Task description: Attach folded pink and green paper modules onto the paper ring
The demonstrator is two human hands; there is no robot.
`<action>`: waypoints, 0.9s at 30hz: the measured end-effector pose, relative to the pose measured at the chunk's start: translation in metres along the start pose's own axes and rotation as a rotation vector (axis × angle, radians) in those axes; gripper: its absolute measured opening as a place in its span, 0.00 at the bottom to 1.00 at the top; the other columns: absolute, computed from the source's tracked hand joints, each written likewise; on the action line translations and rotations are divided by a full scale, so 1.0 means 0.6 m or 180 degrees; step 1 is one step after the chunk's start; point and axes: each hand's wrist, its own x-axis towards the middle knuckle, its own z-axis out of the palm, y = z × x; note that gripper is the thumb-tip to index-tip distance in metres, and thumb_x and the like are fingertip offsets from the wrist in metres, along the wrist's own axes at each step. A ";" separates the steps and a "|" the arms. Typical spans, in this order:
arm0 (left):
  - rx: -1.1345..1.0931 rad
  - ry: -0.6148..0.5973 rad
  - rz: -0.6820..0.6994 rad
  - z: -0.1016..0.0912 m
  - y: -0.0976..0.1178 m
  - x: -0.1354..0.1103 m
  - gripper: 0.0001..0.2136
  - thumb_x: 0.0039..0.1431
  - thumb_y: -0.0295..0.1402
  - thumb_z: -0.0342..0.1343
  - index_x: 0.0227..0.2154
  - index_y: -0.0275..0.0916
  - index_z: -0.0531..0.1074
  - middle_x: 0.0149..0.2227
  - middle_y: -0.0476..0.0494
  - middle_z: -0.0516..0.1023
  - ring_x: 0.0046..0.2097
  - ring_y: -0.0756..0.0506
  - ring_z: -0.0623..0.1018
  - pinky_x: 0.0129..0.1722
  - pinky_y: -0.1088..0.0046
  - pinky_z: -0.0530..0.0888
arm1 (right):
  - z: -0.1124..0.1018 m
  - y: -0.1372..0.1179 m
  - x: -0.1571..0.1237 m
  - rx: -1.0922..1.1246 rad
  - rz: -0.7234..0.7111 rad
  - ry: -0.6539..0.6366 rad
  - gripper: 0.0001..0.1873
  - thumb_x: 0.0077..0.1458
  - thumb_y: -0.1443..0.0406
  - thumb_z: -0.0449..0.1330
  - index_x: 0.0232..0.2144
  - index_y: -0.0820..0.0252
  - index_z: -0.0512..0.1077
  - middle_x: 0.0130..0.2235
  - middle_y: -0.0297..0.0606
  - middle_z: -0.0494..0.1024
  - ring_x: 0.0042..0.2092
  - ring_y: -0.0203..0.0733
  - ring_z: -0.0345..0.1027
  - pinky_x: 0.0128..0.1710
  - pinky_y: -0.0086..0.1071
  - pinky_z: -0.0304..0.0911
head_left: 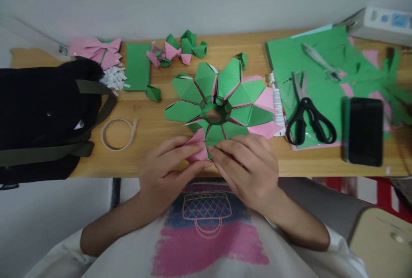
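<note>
Near the table's front edge, my left hand [172,162] is closed on a folded pink paper piece [197,147], gripped between thumb and fingers. My right hand [249,164] is pinched close beside it, its fingertips at a small bit of green paper [210,152] that meets the pink one. Just beyond both hands lies a ring-shaped paper flower [247,93] of green folded petals, with pink petals showing behind on its right side. The fingers partly cover its near petals, so I cannot tell whether the held paper is joined to it.
Several small folded paper pieces [186,48] lie at the back, beside a green sheet [137,65]. A tape ring [118,134] and black bag [48,119] are left. Right are a glue tube [278,108], scissors [309,115], a phone [365,132] and green sheets [289,55].
</note>
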 end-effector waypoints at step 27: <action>0.0265 -0.0335 0.0151 -0.010 0.005 0.000 0.05 0.58 0.29 0.59 0.38 0.42 0.75 0.40 0.44 0.82 0.39 0.47 0.83 0.39 0.74 0.80 | -0.008 -0.001 -0.003 0.0133 0.0145 -0.0086 0.05 0.60 0.70 0.59 0.36 0.63 0.76 0.35 0.37 0.82 0.37 0.40 0.71 0.39 0.37 0.62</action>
